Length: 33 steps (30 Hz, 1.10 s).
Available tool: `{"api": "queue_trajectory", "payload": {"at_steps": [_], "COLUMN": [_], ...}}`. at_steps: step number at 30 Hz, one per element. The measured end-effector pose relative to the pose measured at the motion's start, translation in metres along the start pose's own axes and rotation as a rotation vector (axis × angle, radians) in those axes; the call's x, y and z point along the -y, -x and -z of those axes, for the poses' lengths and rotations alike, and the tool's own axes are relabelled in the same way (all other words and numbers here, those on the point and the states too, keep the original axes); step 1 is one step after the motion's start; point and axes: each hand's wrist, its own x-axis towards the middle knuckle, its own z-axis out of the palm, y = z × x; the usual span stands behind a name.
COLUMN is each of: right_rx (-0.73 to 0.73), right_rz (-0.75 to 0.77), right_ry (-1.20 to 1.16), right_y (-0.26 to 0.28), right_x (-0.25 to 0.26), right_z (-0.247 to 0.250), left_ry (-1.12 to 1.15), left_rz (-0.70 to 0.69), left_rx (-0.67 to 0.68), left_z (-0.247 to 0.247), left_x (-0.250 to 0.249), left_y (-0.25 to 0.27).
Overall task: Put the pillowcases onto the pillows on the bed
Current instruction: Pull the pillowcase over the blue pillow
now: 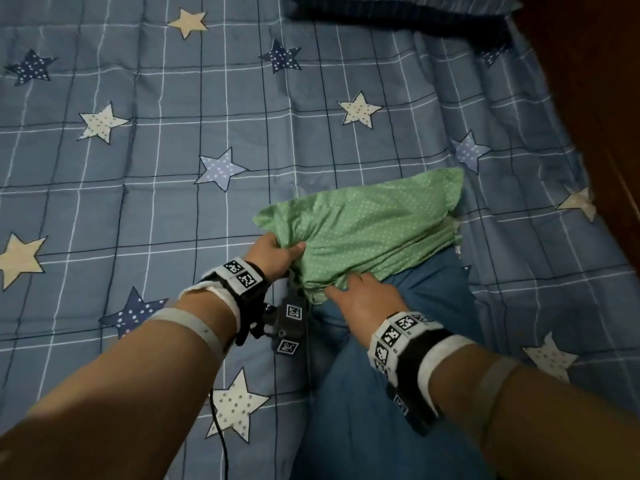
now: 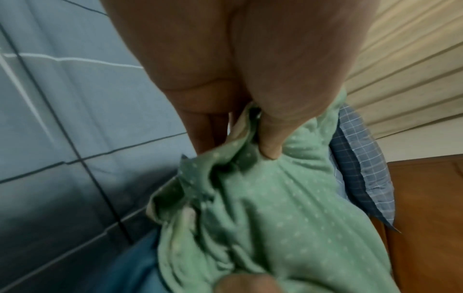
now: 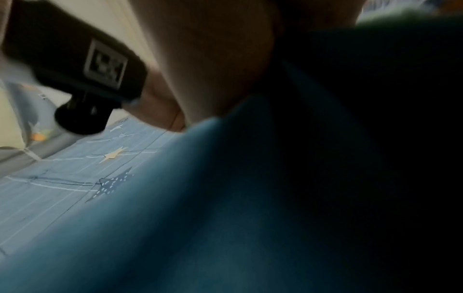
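A green dotted pillowcase [image 1: 367, 230] lies bunched over the far end of a plain blue pillow [image 1: 363, 393] on the bed. My left hand [image 1: 277, 251] grips a gathered fold at the pillowcase's left edge; the left wrist view shows the thumb [image 2: 270, 142] pressed into the green cloth [image 2: 275, 218]. My right hand [image 1: 363, 296] sits at the pillowcase's near hem where it meets the pillow, fingers curled into the cloth. The right wrist view is mostly dark, filled by the blue pillow [image 3: 200, 218] and my palm [image 3: 213, 59]; the fingertips are hidden there.
The blue checked bedsheet with stars [image 1: 173, 168] spreads out to the left and beyond. A dark checked pillow [image 1: 398, 12] lies at the top edge. A brown wooden bed frame [image 1: 606, 98] runs along the right. A black cable [image 1: 218, 427] hangs from my left wrist.
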Motion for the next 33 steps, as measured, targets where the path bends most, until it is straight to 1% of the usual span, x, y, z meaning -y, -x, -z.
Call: {"api": "queue_trajectory", "payload": {"at_steps": [2, 4, 7, 9, 11, 12, 14, 16, 17, 18, 20, 21, 23, 24, 26, 28, 30, 31, 32, 33], "right_rx": [0.01, -0.007, -0.062, -0.094, -0.081, -0.103, -0.229, -0.314, -0.334, -0.327, -0.314, -0.315, -0.317, -0.316, -0.306, -0.338, -0.358, -0.35, -0.35, -0.361], "right_rz": [0.066, 0.122, 0.201, 0.249, 0.24, 0.226, 0.189, 0.116, 0.069, 0.003, -0.172, -0.276, -0.462, -0.508, -0.5, -0.486, -0.525, -0.521, -0.493, -0.452], "right_ry": [0.116, 0.242, 0.455, 0.579, 0.633, 0.63, 0.553, 0.353, 0.188, -0.03, -0.503, -0.698, -1.012, -1.138, -1.312, -1.384, -1.536, -1.629, -1.69, -1.669], "right_y": [0.012, 0.019, 0.022, 0.02, 0.016, 0.014, 0.008, 0.002, 0.0, -0.001, -0.003, -0.007, -0.017, -0.023, -0.031, -0.037, -0.042, -0.043, -0.044, -0.046], "right_x": [-0.016, -0.028, -0.041, -0.05, -0.059, -0.061, -0.059, -0.05, -0.044, -0.037, -0.023, -0.019, -0.016, -0.016, -0.015, -0.014, -0.017, -0.019, -0.02, -0.023], "right_z": [0.036, 0.076, 0.137, 0.169, 0.185, 0.185, 0.168, 0.129, 0.105, 0.081, 0.04, 0.022, -0.004, -0.014, -0.025, -0.031, -0.03, -0.029, -0.027, -0.026], "left_ry": [0.033, 0.139, 0.372, 0.413, 0.429, 0.454, 0.475, 0.483, 0.476, 0.477, 0.484, 0.498, 0.559, 0.597, 0.668, 0.76, 0.846, 0.873, 0.889, 0.891], "left_rz": [0.006, 0.028, 0.048, 0.039, 0.055, 0.07, 0.106, 0.158, 0.193, 0.219, 0.231, 0.231, 0.251, 0.263, 0.282, 0.297, 0.309, 0.314, 0.318, 0.318], "left_rx": [-0.025, -0.025, 0.055, 0.092, 0.095, 0.099, 0.119, 0.144, 0.152, 0.161, 0.161, 0.152, 0.127, 0.118, 0.113, 0.109, 0.093, 0.08, 0.066, 0.05], "left_z": [-0.003, -0.006, -0.002, 0.006, 0.016, 0.021, 0.027, 0.026, 0.022, 0.018, 0.007, 0.003, -0.004, -0.005, -0.008, -0.011, -0.014, -0.015, -0.016, -0.018], "left_x": [-0.004, -0.016, -0.049, -0.065, -0.069, -0.067, -0.055, -0.038, -0.029, -0.021, -0.008, -0.002, 0.007, 0.01, 0.014, 0.013, 0.008, 0.006, 0.004, 0.001], "left_y": [0.014, 0.028, 0.048, 0.056, 0.06, 0.062, 0.06, 0.058, 0.057, 0.056, 0.055, 0.054, 0.052, 0.051, 0.05, 0.05, 0.05, 0.049, 0.049, 0.049]}}
